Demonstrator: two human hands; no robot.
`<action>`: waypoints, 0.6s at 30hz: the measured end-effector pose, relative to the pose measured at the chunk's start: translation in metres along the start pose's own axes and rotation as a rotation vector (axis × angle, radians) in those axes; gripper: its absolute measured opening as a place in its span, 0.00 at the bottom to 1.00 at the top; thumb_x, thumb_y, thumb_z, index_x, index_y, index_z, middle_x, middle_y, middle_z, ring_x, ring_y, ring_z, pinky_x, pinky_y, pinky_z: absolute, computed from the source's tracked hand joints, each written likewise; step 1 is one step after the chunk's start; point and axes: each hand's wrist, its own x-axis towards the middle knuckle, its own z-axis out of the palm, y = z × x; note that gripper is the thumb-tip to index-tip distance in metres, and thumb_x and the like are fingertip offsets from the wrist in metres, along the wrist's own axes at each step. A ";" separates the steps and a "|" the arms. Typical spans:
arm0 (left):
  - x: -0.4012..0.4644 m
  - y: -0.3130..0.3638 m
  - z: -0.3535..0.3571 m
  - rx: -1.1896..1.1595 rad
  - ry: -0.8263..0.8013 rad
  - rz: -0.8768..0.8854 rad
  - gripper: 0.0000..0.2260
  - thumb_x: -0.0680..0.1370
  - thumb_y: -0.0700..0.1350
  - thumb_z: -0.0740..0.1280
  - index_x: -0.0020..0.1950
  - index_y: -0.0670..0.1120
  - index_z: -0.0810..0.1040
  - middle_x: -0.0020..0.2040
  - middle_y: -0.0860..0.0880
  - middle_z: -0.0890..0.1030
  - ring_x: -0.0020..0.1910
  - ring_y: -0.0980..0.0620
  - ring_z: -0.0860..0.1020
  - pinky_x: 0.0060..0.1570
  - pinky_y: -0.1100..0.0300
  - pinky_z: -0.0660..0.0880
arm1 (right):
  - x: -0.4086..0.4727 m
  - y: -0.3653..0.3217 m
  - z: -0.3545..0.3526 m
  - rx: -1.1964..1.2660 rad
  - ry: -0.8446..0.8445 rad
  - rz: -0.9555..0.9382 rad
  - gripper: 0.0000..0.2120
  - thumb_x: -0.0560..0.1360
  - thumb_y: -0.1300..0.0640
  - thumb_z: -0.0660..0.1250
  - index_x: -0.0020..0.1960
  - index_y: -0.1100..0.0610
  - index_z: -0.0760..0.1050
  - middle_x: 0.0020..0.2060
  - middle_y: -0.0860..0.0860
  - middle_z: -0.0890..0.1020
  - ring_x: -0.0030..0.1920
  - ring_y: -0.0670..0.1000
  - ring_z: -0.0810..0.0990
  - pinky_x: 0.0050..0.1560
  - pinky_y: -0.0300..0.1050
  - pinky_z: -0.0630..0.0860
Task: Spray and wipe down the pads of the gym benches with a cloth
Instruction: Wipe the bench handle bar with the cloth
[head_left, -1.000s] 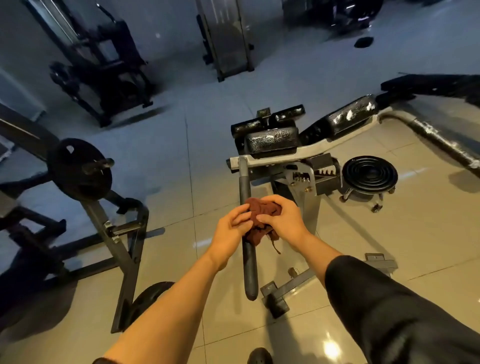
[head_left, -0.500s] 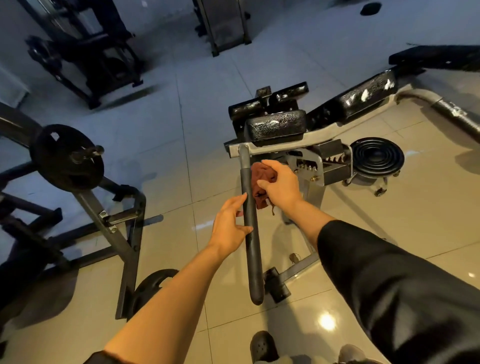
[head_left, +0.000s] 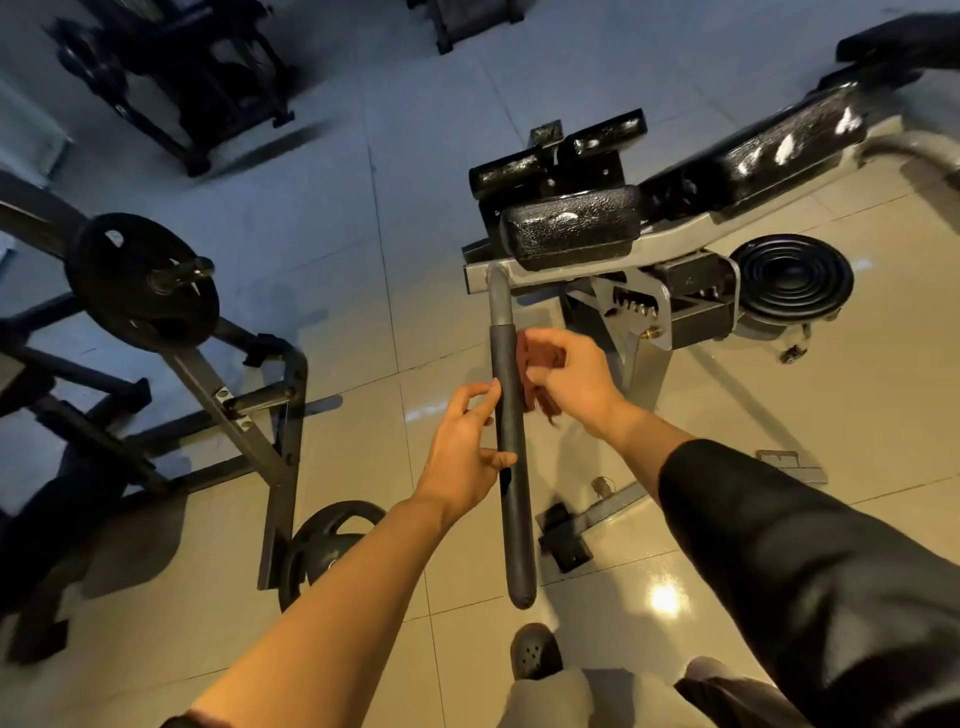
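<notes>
Here the wiping step is in hand: the right hand (head_left: 569, 374) clutches the cloth (head_left: 535, 376) against the bench handle (head_left: 511, 441), while the left hand (head_left: 465, 457), fingers loose, touches its other side. Beyond both hands lie the wet-looking pads (head_left: 571, 226); next, probably, cloth to pad.

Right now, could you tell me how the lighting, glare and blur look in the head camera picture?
In the head view, light is uneven: warm on the near floor tiles, bluish and dim farther off; a bright lamp glare sits on the tile; specular patches glint on the wet-looking bench pads; the right hand and cloth are slightly motion-blurred; wide-angle distortion bends the edges.
</notes>
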 end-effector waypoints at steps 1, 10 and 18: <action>-0.001 0.000 0.000 0.035 0.001 0.020 0.36 0.71 0.27 0.71 0.75 0.46 0.64 0.64 0.54 0.62 0.55 0.63 0.66 0.39 0.72 0.76 | 0.006 -0.005 0.000 0.018 0.009 -0.010 0.23 0.75 0.71 0.65 0.67 0.53 0.73 0.56 0.51 0.78 0.52 0.50 0.78 0.36 0.33 0.75; -0.002 0.006 -0.002 0.124 0.001 0.017 0.35 0.72 0.27 0.70 0.75 0.46 0.64 0.65 0.49 0.63 0.57 0.54 0.67 0.44 0.76 0.74 | -0.008 0.001 -0.002 0.003 -0.162 0.049 0.16 0.74 0.74 0.62 0.58 0.62 0.77 0.43 0.61 0.81 0.35 0.56 0.81 0.33 0.51 0.78; -0.004 0.004 0.003 0.196 0.021 -0.055 0.36 0.74 0.29 0.69 0.78 0.49 0.60 0.67 0.49 0.64 0.61 0.54 0.67 0.51 0.80 0.69 | -0.009 -0.009 -0.011 0.006 -0.154 0.033 0.23 0.76 0.72 0.62 0.69 0.58 0.71 0.54 0.56 0.79 0.46 0.52 0.78 0.33 0.32 0.76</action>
